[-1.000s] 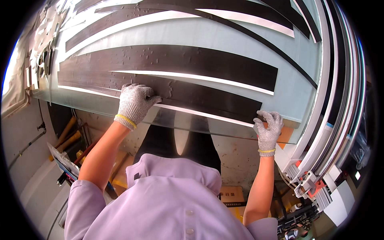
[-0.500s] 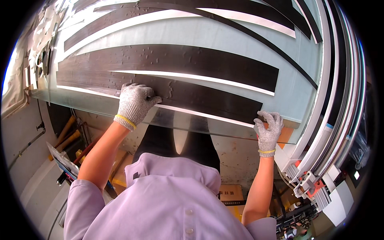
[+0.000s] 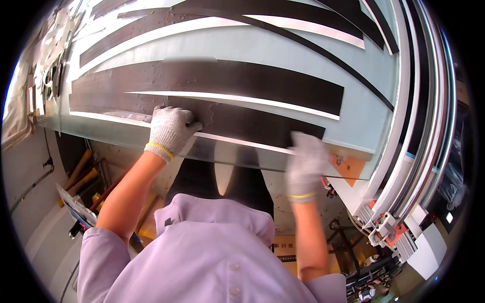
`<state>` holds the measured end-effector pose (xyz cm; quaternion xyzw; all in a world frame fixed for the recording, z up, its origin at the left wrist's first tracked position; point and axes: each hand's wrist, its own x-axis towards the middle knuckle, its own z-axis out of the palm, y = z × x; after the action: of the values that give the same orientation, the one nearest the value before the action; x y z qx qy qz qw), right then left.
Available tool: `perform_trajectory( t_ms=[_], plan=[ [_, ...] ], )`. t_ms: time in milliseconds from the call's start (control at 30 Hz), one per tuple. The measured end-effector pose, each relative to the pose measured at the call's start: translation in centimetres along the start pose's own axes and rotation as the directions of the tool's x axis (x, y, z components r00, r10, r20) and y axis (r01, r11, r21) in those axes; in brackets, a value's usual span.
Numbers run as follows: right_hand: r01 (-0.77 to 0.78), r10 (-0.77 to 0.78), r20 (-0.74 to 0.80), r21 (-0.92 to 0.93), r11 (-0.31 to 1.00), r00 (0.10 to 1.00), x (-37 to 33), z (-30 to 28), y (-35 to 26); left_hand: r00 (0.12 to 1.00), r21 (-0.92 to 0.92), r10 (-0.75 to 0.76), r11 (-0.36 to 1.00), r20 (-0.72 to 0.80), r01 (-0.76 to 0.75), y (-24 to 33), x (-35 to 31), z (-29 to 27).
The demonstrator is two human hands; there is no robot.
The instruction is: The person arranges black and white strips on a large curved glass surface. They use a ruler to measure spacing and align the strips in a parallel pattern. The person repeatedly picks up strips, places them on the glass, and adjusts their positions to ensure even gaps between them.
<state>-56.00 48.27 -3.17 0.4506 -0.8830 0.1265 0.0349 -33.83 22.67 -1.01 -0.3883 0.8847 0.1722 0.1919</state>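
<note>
On the glass tabletop [image 3: 348,136] lies a long, dark flat strip [image 3: 242,121] with a white band along its near edge. My left hand [image 3: 173,126], in a grey knitted glove with a yellow cuff, rests on this strip near the glass edge. Its fingers are curled and the thumb points right; the fingertips are partly hidden. My right hand [image 3: 307,164], gloved alike, is over the strip's right end, smeared by motion, so its fingers cannot be made out. Just beyond lies a second dark strip [image 3: 252,81], white-edged too, with small bumps on its surface.
Farther back are more dark strips [image 3: 308,17] and a narrow curved one [image 3: 323,48]. Metal rails [image 3: 429,101] run along the right side, with a carriage [image 3: 389,227] at their near end. Crumpled pale material [image 3: 50,50] hangs at the left. Below stand cardboard boxes [image 3: 285,245].
My right hand has left the strip's right corner and moved left over its near edge, its fingers now blurred. My left hand stays in place on the strip. The view has shifted slightly.
</note>
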Motion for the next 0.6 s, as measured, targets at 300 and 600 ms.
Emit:
perform_trajectory(
  t_ms=[300, 600],
  plan=[
    [0.325, -0.351, 0.391, 0.134, 0.936, 0.851, -3.0, 2.9, -5.8, 1.000, -0.018, 0.014, 1.000, -0.018, -0.015, -0.6, 0.1, 0.7],
    [-0.002, 0.059, 0.358, -0.157, 0.988, 0.932, -4.4, -1.3, 6.1, 0.994, -0.015, 0.037, 0.999, -0.101, -0.038, 0.9, 0.2, 1.4]
  ],
)
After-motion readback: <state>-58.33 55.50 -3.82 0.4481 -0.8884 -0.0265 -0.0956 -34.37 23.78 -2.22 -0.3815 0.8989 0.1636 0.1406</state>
